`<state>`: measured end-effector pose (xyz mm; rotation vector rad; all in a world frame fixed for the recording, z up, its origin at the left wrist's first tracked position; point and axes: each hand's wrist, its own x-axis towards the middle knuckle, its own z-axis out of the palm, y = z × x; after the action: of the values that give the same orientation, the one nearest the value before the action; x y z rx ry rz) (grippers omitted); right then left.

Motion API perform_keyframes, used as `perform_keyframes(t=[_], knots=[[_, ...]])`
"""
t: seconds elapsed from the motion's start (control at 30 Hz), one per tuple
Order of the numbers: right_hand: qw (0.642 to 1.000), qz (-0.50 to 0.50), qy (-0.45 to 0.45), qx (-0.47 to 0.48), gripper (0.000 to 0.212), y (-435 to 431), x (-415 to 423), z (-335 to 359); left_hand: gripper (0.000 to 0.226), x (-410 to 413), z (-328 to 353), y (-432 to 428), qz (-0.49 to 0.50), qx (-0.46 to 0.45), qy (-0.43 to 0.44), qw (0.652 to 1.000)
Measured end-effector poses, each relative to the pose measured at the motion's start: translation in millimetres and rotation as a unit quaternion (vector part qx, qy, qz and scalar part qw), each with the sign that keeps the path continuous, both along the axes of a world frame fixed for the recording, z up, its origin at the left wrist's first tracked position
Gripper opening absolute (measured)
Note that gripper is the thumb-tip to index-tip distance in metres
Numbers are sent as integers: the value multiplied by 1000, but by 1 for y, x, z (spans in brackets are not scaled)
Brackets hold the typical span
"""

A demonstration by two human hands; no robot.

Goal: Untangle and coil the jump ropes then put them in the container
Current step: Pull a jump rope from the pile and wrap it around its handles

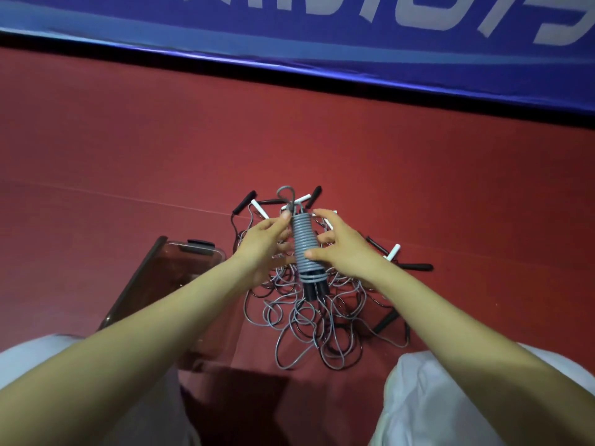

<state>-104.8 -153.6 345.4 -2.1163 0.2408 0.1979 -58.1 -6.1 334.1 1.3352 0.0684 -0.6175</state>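
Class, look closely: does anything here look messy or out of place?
Yes: the heap of grey jump ropes on the red floor is knotted, handles jutting every way. Only the tightly coiled grey rope between left hand and right hand is tidy.

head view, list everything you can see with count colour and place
coiled jump rope: one, grey cord on black handles, held above the pile
tangled ropes: number unclear, grey and black, pile on the floor
loose handles: several, black and white, around the pile
container: one, clear dark-tinted, floor left of the pile
floor: one, red, under everything
banner: one, blue with white letters, along the top
white clothes: two patches, bottom corners
left hand: one, grips the coil's left side
right hand: one, grips the coil's right side
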Motion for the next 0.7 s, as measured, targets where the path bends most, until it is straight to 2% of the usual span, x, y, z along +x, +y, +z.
perform_keyframes(t=[0.07, 0.13, 0.3, 0.43, 0.53, 0.6, 0.7], knots=[[995, -52, 5, 83, 72, -3, -1, -5, 10, -2, -5, 1, -20, -11, 15, 1000], [988, -84, 8, 133, 67, -4, -2, -11, 23, -9, -9, 2, -46, -4, 11, 999], [980, -97, 34, 168, 67, -2, -8, -23, 34, -23, -21, 12, -107, 0, -16, 994], [977, -51, 81, 192, 62, -3, -14, -26, 53, -30, -31, 30, -167, -13, -51, 985], [969, 30, 115, 216, 85, -3, -19, -29, 51, -32, -37, 41, -138, 7, -83, 987], [977, 73, 110, 169, 101, -1, -22, -34, 53, -32, -44, 45, -131, 13, -93, 987], [986, 72, 83, 125, 107, 5, -21, -42, 53, -29, -58, 49, -113, 19, -101, 988]])
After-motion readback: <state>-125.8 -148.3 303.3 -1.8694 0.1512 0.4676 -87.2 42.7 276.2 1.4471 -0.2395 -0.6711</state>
